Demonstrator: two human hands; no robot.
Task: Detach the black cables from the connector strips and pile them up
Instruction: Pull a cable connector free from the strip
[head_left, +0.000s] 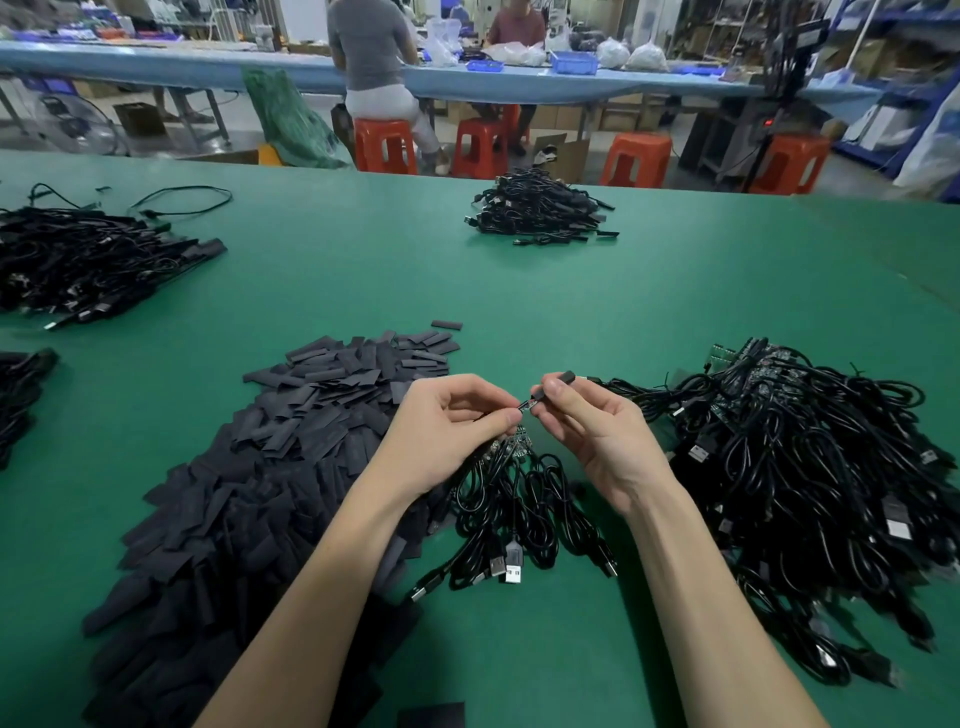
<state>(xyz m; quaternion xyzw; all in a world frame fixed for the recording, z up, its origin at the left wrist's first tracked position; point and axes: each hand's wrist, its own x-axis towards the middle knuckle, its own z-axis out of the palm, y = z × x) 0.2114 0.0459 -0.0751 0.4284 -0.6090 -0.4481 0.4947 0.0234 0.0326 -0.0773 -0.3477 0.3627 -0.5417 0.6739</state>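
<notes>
My left hand (447, 431) pinches the end of a black cable and also holds a connector strip (511, 444) from which a bunch of black cables (519, 509) hangs onto the green table (571, 301). Close beside it, my right hand (587, 431) pinches a short black sleeve (553, 387) at the cable's end. The two hands nearly touch at the fingertips. To the right lies a large heap of black cables (800, 467) with small circuit boards among them.
A wide heap of flat black sleeve pieces (270, 467) lies on the left. More cable piles sit at the far middle (535, 208) and far left (78, 260). Beyond the table, people sit on orange stools (384, 145) at a blue bench.
</notes>
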